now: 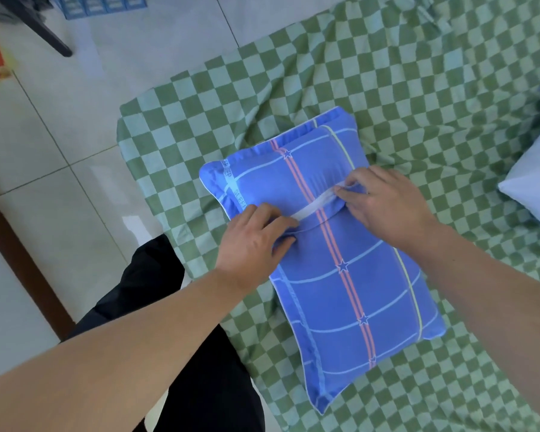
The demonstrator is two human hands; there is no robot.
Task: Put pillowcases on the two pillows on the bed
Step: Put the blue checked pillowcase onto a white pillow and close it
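Pinching pillowcase (pixel 349 285), both hands' fingers (pixel 281 224) perhaps tucked, partly hidden.

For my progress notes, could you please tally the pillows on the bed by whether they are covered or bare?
Covered, blue pillowcase, with left hand and right hand pinching its opening: 1
Bare white pillow, partly out of view: 1
Total: 2

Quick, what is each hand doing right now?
Left hand: pinches the blue pillowcase flap beside the opening.
Right hand: pinches the pillowcase edge over the white pillow strip.
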